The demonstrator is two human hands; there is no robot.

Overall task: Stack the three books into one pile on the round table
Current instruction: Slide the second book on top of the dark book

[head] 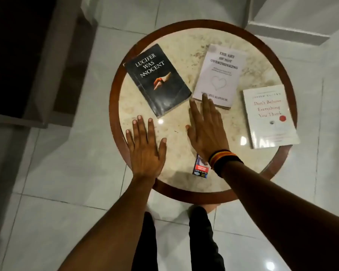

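Round table [184, 189] bears three books [158, 80] just beyond both flat, empty grips [206, 130].

Round marble table [184, 178] with wooden rim, black book [159, 81], two white books [219, 75] [270, 116], perhaps a small packet [201, 169]

Home interior, prob. living rm or bedroom. Glossy pale floor tiles [70, 169] w/ ceiling-light glare. Small round side surface [172, 178], marble-look top, dark wood rim. Three paperbacks, self-help/fiction titles: black book [158, 80], white book [219, 75], glossy white book [269, 116]. Small printed pack [200, 169] at near edge. Pale furniture edge [53, 61] far left; white ledge [288, 34] far right. Leisure-reading clutter, domestic finish, no work gear.
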